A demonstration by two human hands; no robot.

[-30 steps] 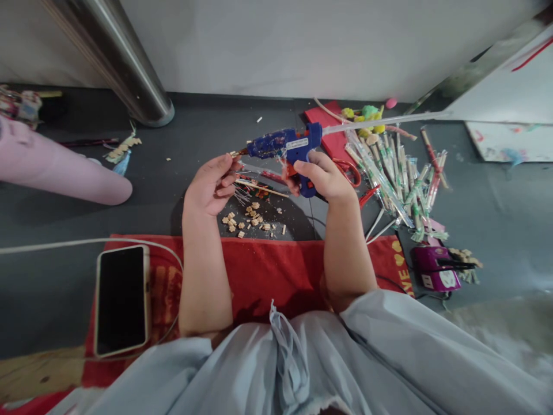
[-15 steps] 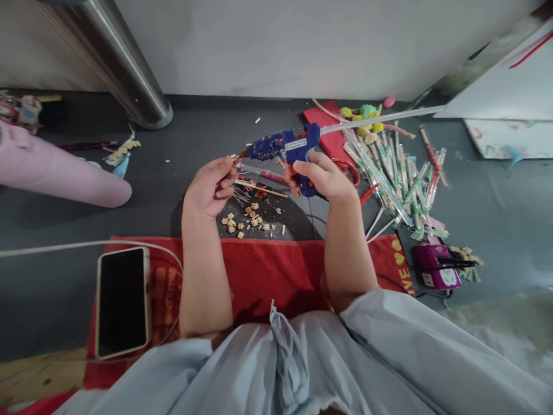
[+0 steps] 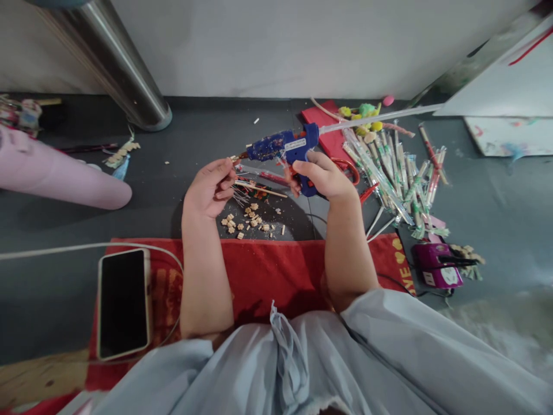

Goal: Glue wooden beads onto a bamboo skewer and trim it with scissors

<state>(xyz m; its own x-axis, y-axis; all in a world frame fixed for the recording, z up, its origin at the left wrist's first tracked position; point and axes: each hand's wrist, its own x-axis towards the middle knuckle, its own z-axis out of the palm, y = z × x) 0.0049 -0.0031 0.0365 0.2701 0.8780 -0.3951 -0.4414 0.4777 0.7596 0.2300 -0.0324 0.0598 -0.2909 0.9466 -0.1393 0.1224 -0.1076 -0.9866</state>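
Observation:
My right hand is wrapped round the grip of a blue hot glue gun, whose nozzle points left. A long clear glue stick runs out of its back end. My left hand pinches a small pale wooden piece at the nozzle tip; the fingers hide most of it. Below the hands, several small cut wooden pieces lie loose on the grey floor. A thin wooden stick and some wires rest just above them.
A red cloth lies before me, with a phone on its left. Wrapped sticks and orange-handled scissors are at the right, near a purple power adapter. A pink bottle and metal post stand left.
Almost nothing differs. Both hands keep the same hold, the nozzle staying at the small wooden piece; the view has shifted very slightly.

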